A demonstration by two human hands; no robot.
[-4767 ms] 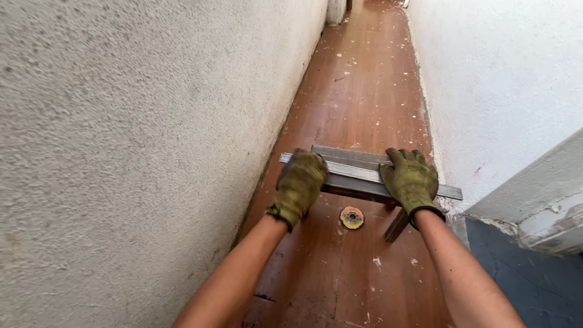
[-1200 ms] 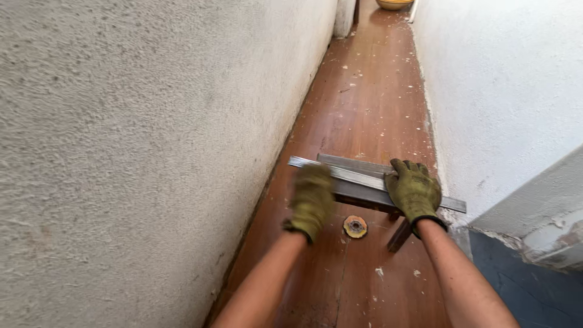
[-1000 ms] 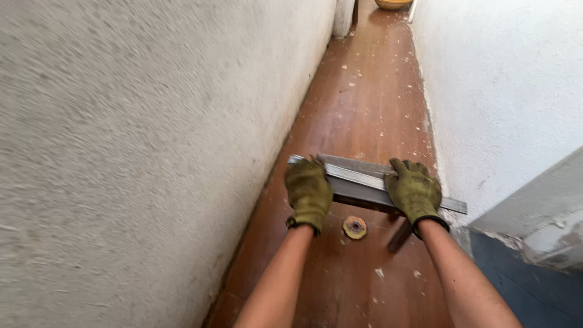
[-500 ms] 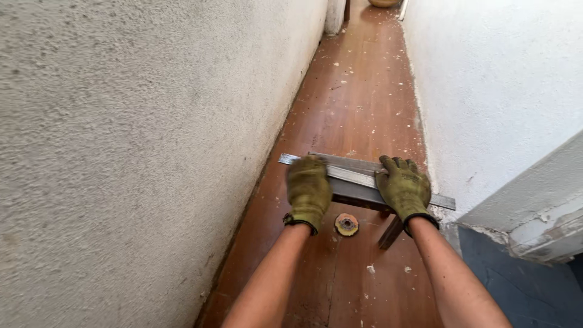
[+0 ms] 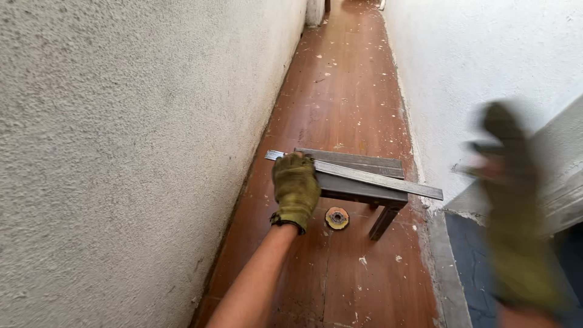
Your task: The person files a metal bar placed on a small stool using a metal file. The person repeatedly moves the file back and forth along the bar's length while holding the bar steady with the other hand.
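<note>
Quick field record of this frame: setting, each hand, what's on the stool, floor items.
setting: narrow passage, rough white walls, brown floor
left hand: gloved, pressing down on the left end of the metal strip
right hand: gloved, raised off the work, motion-blurred, holding nothing that can be made out
metal strip: lies across the top of the small metal stool, both ends overhanging
floor items: round disc beside the stool leg, scattered white flecks

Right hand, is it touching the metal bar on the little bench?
Apart. The head view shows the right hand blurred and raised off to the side, clear of the metal bar, with wall showing between them.
</note>
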